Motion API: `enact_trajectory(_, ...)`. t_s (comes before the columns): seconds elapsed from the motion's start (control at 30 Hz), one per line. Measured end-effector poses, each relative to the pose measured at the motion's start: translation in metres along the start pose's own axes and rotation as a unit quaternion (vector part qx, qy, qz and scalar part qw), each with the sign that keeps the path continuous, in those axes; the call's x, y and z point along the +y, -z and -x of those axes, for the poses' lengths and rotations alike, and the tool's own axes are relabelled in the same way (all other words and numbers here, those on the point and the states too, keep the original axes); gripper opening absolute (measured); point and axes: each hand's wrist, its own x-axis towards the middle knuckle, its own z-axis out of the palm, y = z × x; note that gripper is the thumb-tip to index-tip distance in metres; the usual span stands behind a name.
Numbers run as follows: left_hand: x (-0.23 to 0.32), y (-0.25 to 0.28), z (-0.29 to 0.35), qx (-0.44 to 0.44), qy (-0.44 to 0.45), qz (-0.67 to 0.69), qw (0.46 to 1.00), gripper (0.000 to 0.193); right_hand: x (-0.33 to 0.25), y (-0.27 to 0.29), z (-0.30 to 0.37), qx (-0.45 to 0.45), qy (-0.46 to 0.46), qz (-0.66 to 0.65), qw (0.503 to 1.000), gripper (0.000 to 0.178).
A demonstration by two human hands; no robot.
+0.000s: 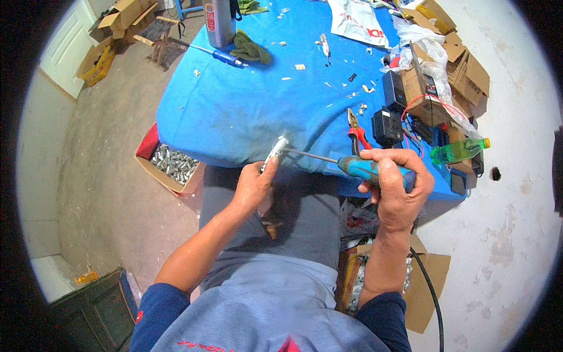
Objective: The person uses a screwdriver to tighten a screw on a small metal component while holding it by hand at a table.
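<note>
Cloth (205, 97), smudged blue, beside patchy white wall (522, 117), left fingers (270, 166) around silvery part (280, 145), right fingers (397, 156) around blue screwdriver (365, 168).

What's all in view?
Shafted tool: 1, blue handle, right
Small part: 1, silvery, centre
Tablecloth: 1, blue, centre
Pliers: 1, red handles, table right
Boxy devices: several, black, table right
Bottle: 1, green, table right
Flask: 1, grey, table far left
Slim tool: 1, blue, near flask
Printed bag: 1, white, table far edge
Cartons: several, brown, right, far left
Metal parts: many, silvery, left box
Left hand: 1, bare, holding small part
Right hand: 1, bare, gripping shafted tool
</note>
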Motion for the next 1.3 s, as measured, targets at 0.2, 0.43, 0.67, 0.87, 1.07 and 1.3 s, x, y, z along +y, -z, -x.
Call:
enact_trajectory(0.2, -0.006, -0.001, -0.002, 0.001, 0.0, 0.005, 1.0, 0.065, -0.001, 0.0, -0.002, 0.008, -0.005, -0.013, 1.0, 0.013)
enact_trajectory(0.43, -0.005, -0.002, -0.001, 0.004, -0.006, -0.021, 1.0, 0.065, -0.001, -0.002, -0.007, 0.013, 0.006, 0.001, 1.0, 0.013)
enact_trajectory(0.67, -0.005, -0.005, 0.001, 0.015, -0.029, -0.044, 0.999, 0.065, 0.005, -0.006, -0.026, -0.009, 0.148, 0.105, 0.983, 0.012)
enact_trajectory(0.87, -0.003, -0.008, 0.0, 0.014, -0.044, -0.064, 0.997, 0.065, 0.017, -0.044, -0.038, -0.015, 0.122, -0.236, 0.964, 0.021)
enact_trajectory(1.07, 0.0, -0.008, 0.003, -0.011, -0.016, -0.029, 0.999, 0.06, 0.021, -0.073, -0.059, -0.013, 0.142, -0.151, 0.978, 0.02)
enact_trajectory(1.3, -0.005, 0.004, -0.002, -0.049, 0.015, 0.048, 0.998, 0.058, 0.009, -0.059, -0.048, 0.051, 0.113, -0.199, 0.972, 0.018)
